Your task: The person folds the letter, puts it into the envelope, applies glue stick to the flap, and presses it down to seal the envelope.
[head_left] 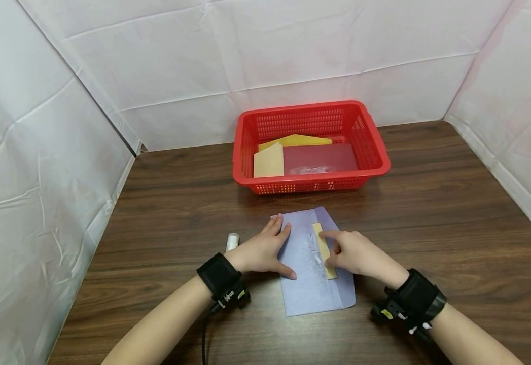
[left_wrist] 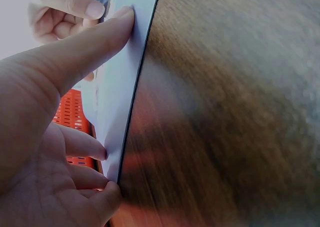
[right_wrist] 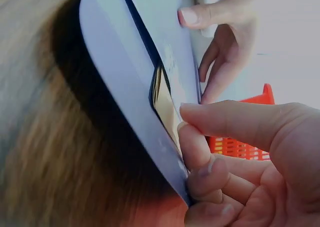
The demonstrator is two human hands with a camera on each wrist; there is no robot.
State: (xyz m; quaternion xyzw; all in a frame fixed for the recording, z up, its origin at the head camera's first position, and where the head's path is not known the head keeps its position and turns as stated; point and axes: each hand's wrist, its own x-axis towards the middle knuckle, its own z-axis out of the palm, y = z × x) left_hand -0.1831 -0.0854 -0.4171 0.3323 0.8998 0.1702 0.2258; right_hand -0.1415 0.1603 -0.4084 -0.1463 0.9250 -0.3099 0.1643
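One lilac envelope (head_left: 305,259) on the bench (head_left: 178,203), left hand (head_left: 265,252) spread along its edge, right hand (head_left: 349,252) pinching yellow paper (head_left: 323,248) part-hidden inside, white tube (head_left: 232,242) partly behind left hand, any print illegible.

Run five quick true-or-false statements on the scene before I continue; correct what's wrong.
1. The red basket stands beyond the purple envelope. True.
2. The white tube is on the table. True.
3. The left grip holds the white tube. False: it rests on the purple envelope.
4. The right grip is in the red basket. False: it touches the yellow paper at the purple envelope's opening.
5. A dark red item is in the red basket. True.
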